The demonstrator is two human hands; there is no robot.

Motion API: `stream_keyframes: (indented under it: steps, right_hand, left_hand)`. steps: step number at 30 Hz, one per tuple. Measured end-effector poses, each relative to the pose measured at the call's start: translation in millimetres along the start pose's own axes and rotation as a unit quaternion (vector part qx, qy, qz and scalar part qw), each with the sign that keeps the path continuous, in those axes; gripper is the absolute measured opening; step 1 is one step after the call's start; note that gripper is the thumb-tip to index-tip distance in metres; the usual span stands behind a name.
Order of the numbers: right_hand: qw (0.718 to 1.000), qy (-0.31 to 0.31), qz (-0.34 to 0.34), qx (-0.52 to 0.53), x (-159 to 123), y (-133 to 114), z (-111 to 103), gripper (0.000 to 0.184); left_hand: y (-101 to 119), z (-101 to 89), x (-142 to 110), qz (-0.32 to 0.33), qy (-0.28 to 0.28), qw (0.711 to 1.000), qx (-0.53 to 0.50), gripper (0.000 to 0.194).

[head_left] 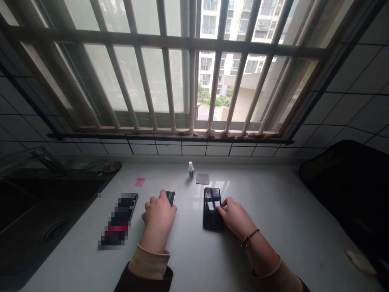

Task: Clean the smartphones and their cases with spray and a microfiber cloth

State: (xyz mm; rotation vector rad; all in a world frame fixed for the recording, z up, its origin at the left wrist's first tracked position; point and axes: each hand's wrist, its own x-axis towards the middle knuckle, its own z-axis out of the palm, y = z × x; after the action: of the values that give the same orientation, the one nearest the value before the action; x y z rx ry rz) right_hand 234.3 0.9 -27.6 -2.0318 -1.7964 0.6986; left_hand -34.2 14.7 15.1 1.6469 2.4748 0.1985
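Observation:
My left hand (158, 215) lies curled over a dark phone (170, 197) on the white counter (273, 211), covering most of it, with only its far end showing. My right hand (235, 217) rests at the right edge of a second black phone (212, 207) lying flat, its fingertips pinched on the phone's side. A third phone (131, 206) lies to the left, partly blurred out. Behind the phones stand a small white bottle with a blue label (191, 170) and a grey cloth square (202, 179).
A dark sink (45, 211) with a faucet (45, 160) fills the left. A pink slip (139, 181) lies near it. A black bag (349, 182) sits at the right. A barred window (182, 81) runs behind the counter.

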Motion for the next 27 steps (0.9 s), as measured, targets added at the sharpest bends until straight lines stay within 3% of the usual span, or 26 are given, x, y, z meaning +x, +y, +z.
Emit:
stream_keyframes:
  steps: [3, 9, 13, 15, 17, 19, 21, 24, 27]
  right_hand:
    - [0.999, 0.011, 0.002, -0.030, -2, -2, 0, 0.019]
    - [0.995, 0.065, -0.008, -0.068, -9, -10, -7, 0.026]
    - [0.987, 0.139, -0.086, 0.005, -17, -23, -15, 0.028]
    - [0.980, 0.098, -0.130, 0.109, -23, -31, -13, 0.032]
    - [0.957, -0.018, -0.139, 0.255, -30, -39, -8, 0.039]
    - [0.903, -0.151, -0.131, 0.380, -36, -45, 0, 0.055]
    - [0.859, -0.221, -0.132, 0.443, -40, -48, 8, 0.064]
    - [0.850, -0.218, -0.117, 0.465, -39, -47, 17, 0.064]
    - [0.844, -0.185, -0.073, 0.498, -32, -44, 21, 0.065]
  left_hand:
    - [-3, 0.0, 4, 0.009, -0.014, 1.000, 0.000, 0.051]
    - [-1, -2.7, 6, 0.033, 0.012, 0.999, -0.017, 0.055]
    - [6, -5.2, 4, 0.038, 0.038, 0.985, -0.163, 0.060]
    - [13, -4.3, -1, 0.032, 0.021, 0.954, -0.298, 0.060]
    - [22, -0.5, -9, 0.028, -0.015, 0.911, -0.412, 0.058]
    - [32, 5.8, -18, 0.027, -0.039, 0.879, -0.474, 0.059]
    - [39, 12.9, -25, 0.039, -0.043, 0.867, -0.496, 0.061]
    - [43, 20.3, -30, 0.065, -0.055, 0.853, -0.515, 0.056]
    - [42, 22.7, -27, 0.080, -0.081, 0.817, -0.565, 0.040]
